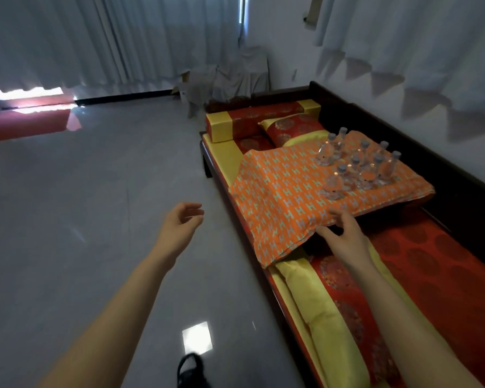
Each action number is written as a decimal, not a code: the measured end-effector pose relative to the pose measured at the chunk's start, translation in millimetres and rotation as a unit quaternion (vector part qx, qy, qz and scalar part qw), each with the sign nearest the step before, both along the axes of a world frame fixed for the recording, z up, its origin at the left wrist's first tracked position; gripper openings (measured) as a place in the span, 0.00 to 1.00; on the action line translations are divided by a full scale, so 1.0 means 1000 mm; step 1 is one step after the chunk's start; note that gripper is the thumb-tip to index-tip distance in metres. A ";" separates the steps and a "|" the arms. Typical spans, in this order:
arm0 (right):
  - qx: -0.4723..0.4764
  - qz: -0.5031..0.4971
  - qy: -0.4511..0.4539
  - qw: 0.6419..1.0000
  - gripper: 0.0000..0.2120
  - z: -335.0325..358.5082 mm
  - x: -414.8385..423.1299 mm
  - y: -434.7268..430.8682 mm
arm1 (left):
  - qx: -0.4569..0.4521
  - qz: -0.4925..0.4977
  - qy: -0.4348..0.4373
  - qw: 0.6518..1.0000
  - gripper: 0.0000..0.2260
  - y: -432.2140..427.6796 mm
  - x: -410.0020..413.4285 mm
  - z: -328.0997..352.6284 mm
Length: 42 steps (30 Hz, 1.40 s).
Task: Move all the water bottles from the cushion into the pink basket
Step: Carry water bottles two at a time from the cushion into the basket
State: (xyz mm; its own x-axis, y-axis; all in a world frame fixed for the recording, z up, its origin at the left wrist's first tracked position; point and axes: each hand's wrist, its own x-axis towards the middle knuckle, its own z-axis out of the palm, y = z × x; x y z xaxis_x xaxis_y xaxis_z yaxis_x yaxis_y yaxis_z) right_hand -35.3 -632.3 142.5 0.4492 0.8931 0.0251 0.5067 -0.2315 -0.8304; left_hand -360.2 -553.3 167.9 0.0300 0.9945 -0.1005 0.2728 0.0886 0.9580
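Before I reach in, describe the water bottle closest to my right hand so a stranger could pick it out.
Find the dark wooden bench along the wall, then the orange H-patterned cushion lying on it. A cluster of clear water bottles stands on its far side. Yours is the front bottle, nearest the right hand, ahead of all the others.

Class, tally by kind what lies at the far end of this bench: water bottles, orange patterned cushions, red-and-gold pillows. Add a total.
Water bottles: 8 (counted by caps; the clear bodies overlap)
Orange patterned cushion: 1
Red-and-gold pillows: 2
Total: 11
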 end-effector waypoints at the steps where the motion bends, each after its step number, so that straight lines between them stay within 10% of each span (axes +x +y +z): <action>1: 0.003 -0.001 -0.004 1.000 0.22 0.000 -0.002 0.014 | 0.000 -0.009 0.000 1.000 0.11 0.016 0.000 0.001; 15: 0.036 -0.200 0.016 0.979 0.19 -0.016 0.000 0.183 | 0.026 -0.204 0.035 0.978 0.11 0.303 0.059 0.015; 33: -0.053 -0.360 0.085 0.927 0.33 -0.086 0.158 0.306 | -0.011 -0.379 0.064 0.923 0.12 0.491 0.301 -0.051; 37: -0.010 -0.384 0.110 0.917 0.21 -0.093 0.173 0.329 | -0.052 -0.407 0.075 0.909 0.14 0.514 0.352 -0.078; 42: -0.060 -0.384 0.110 0.915 0.34 -0.119 0.189 0.340 | -0.077 -0.459 0.090 0.880 0.22 0.541 0.424 -0.104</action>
State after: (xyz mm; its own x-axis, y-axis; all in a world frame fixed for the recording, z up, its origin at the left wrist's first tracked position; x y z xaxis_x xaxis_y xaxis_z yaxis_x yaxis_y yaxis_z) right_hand 153.6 -292.2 23.6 0.9278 0.3016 -0.2198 -0.0209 -0.5459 -0.8376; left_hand 63.5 -12.4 63.5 0.7838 0.5333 -0.3181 0.4439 -0.1229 0.8876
